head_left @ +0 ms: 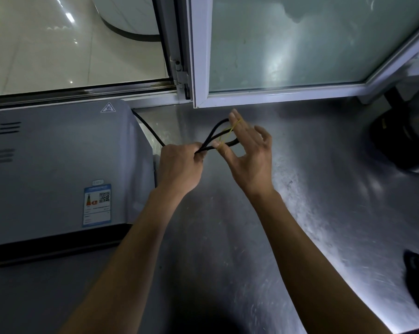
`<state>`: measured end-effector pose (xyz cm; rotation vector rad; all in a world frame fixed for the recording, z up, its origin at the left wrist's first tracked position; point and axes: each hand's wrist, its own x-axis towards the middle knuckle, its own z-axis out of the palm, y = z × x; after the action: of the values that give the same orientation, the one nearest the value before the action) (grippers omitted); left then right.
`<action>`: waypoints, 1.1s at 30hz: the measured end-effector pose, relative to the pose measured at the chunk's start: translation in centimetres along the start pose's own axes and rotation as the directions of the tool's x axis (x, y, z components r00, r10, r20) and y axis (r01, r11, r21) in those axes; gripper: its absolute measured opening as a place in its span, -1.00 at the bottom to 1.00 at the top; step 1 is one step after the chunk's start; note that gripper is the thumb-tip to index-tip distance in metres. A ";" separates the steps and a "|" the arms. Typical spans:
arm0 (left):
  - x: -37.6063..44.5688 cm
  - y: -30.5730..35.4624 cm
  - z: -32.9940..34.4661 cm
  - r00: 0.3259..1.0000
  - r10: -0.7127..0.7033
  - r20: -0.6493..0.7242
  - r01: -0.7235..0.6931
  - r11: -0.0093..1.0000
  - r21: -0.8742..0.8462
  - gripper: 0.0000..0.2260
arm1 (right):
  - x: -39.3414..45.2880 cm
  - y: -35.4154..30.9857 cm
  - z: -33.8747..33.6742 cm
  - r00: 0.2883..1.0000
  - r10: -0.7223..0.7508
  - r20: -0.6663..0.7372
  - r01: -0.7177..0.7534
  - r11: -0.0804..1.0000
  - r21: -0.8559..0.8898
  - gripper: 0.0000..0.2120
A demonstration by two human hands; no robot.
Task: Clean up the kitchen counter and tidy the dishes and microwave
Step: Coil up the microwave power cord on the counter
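The left hand (179, 166) has a closed grip around a folded black power cord (218, 138), its loops sticking out past the fist, while the right hand (248, 155) is spread open with one yellow rubber band (225, 134) stretched between its thumb and a fingertip, across the loops. The cord runs back behind one grey microwave (59, 169), where its far end is hidden. Both hands hover over a steel desk (288, 225); two dark objects (403, 143) at the right edge are cut off and unclear.
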<state>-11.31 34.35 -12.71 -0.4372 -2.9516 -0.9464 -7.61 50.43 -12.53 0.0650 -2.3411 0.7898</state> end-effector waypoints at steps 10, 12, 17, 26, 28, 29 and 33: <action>-0.4 -1.0 0.7 0.983 0.085 0.162 -0.125 0.959 0.255 -0.81 | 0.6 1.5 1.0 0.954 -0.080 0.288 0.102 0.993 -0.063 -0.50; -0.5 -1.0 0.7 0.982 0.099 0.161 -0.141 0.950 0.277 -0.81 | 1.0 1.4 1.2 0.939 -0.056 0.340 0.073 0.997 -0.037 -0.53; -0.9 -1.2 0.9 0.983 0.137 0.121 -0.165 0.949 0.269 -0.82 | 2.4 1.8 1.6 0.879 0.000 0.476 -0.003 1.000 0.006 -0.56; -1.3 -1.7 1.3 0.981 0.168 0.095 -0.187 0.949 0.256 -0.82 | 5.1 0.4 2.4 0.775 0.071 0.628 -0.094 0.996 0.003 -0.58; -1.3 -1.8 1.3 0.981 0.170 0.092 -0.188 0.948 0.257 -0.82 | 5.2 0.6 2.4 0.788 0.085 0.609 -0.103 0.995 -0.005 -0.59; -1.3 -1.8 1.3 0.981 0.176 0.086 -0.193 0.947 0.257 -0.83 | 5.1 0.8 2.4 0.796 0.091 0.598 -0.112 0.994 -0.002 -0.59; -1.2 -1.6 1.4 0.978 0.190 0.083 -0.206 0.940 0.271 -0.83 | 4.8 0.9 2.7 0.769 0.126 0.626 -0.110 0.992 -0.065 -0.61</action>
<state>-10.45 33.57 -14.84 -0.7396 -2.9515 -0.4965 -13.09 50.35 -11.73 0.2014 -3.0196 0.9015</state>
